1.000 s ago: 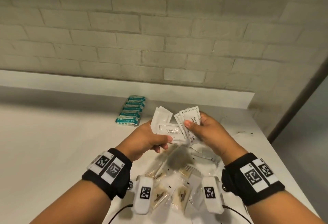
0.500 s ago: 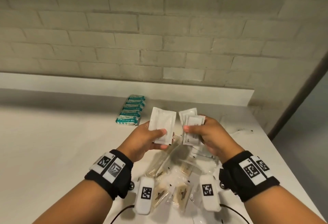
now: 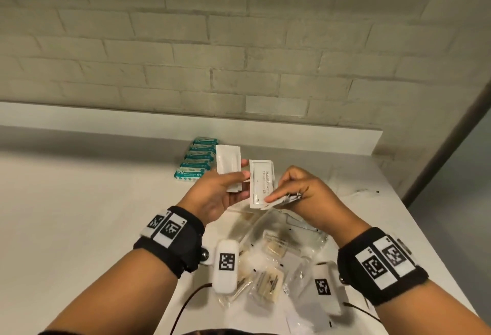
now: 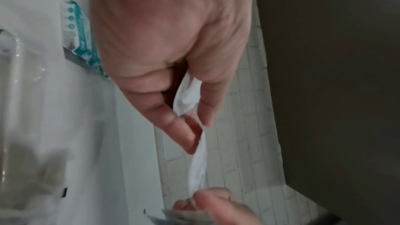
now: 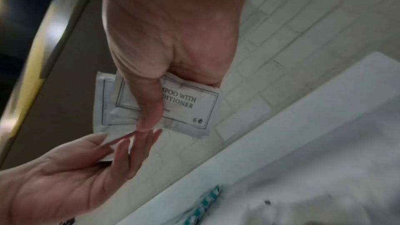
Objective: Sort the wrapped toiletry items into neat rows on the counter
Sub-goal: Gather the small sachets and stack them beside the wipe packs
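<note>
My left hand pinches a few plain white sachets upright above the counter. In the left wrist view that hand nips a sachet edge-on between thumb and fingers. My right hand grips a fanned stack of white shampoo sachets, printed face toward me. Close up, its thumb presses on the "shampoo with conditioner" sachets, and the left fingertips touch the stack's edge. A neat row of teal packets lies behind the hands.
A loose pile of clear-wrapped combs and other toiletries lies on the counter under my wrists. The brick wall and a raised ledge bound the back. The counter's right edge drops off beside a dark door frame.
The left hand lifted its sachets a little up and left. The right hand turned its stack upright and brought it left until it met the left fingertips.
</note>
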